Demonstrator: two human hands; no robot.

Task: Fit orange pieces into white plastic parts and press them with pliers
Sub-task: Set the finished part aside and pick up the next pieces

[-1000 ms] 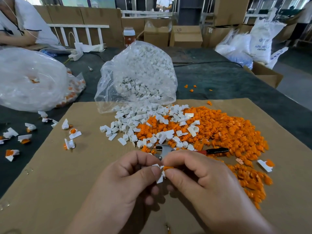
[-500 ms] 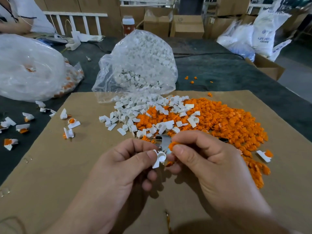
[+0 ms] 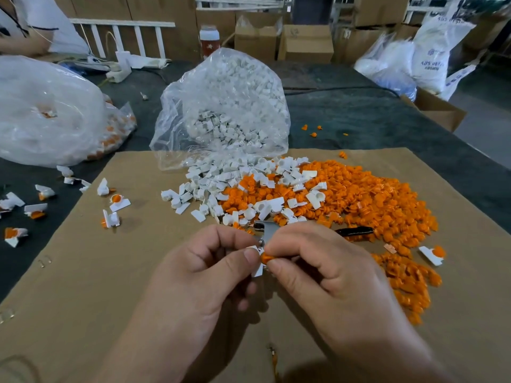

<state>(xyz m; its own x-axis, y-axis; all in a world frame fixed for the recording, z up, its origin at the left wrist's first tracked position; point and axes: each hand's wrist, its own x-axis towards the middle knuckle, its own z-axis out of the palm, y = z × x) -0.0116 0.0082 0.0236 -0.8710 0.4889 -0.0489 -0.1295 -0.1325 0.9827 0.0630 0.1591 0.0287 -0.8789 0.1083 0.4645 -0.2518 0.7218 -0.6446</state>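
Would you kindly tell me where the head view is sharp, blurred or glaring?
Head view: orange pile sharp; white sacks far right smeared; left clear bag washed out by glare; soft shadow on the cardboard beneath the left hand and right hand.

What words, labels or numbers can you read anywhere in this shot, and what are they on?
"ADS": blue print on the white sack at far right; the rest of that line and the line below it are too blurred to read.
Red label on the bottle: no legible words.
Mark on the cardboard box: too small to read.
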